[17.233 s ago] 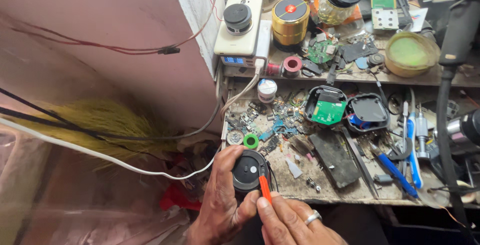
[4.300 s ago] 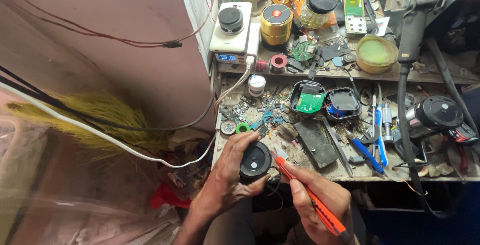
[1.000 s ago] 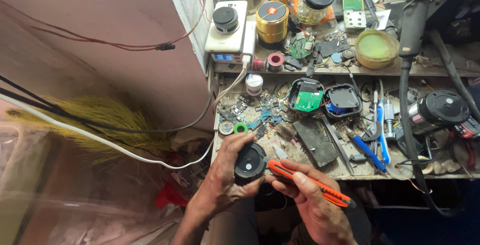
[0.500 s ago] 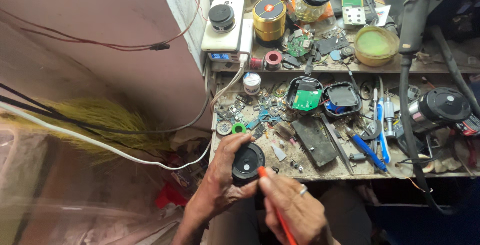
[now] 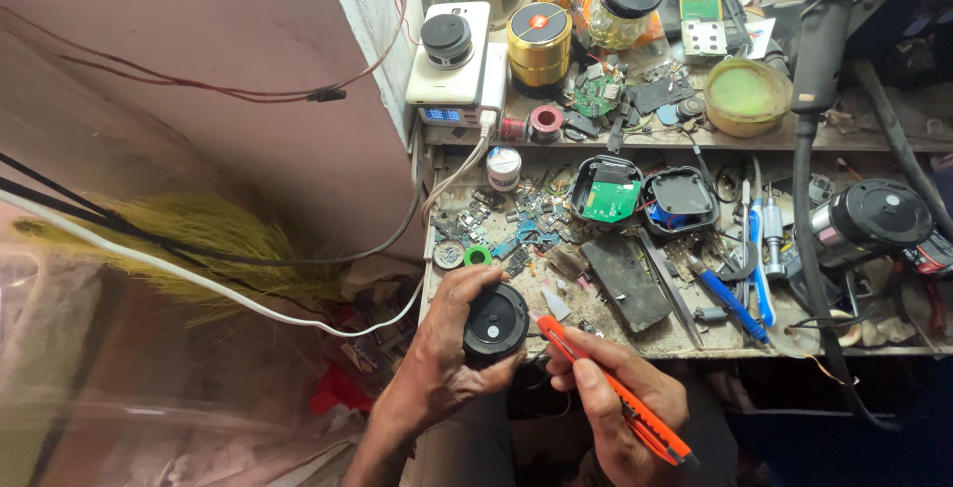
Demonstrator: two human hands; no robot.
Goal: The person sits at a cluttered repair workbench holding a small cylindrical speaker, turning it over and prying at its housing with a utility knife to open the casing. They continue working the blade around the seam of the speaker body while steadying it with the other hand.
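1. my left hand [image 5: 442, 363] is wrapped around a small round black speaker [image 5: 494, 324], fingers curled over its rim, holding it at the front edge of the workbench [image 5: 695, 343].
2. my right hand [image 5: 620, 403] is closed around an orange utility knife [image 5: 611, 388], gripped like a pen, its tip right at the speaker's side.
3. just beyond the speaker a green ring [image 5: 477, 256] lies among loose circuit scraps.
4. further back sits an opened black casing with a green circuit board [image 5: 609, 189], and beside it another open black casing [image 5: 679, 199].
5. a gold cylinder speaker [image 5: 539, 43] stands on the upper shelf, next to a white box with a black knob [image 5: 452, 50].
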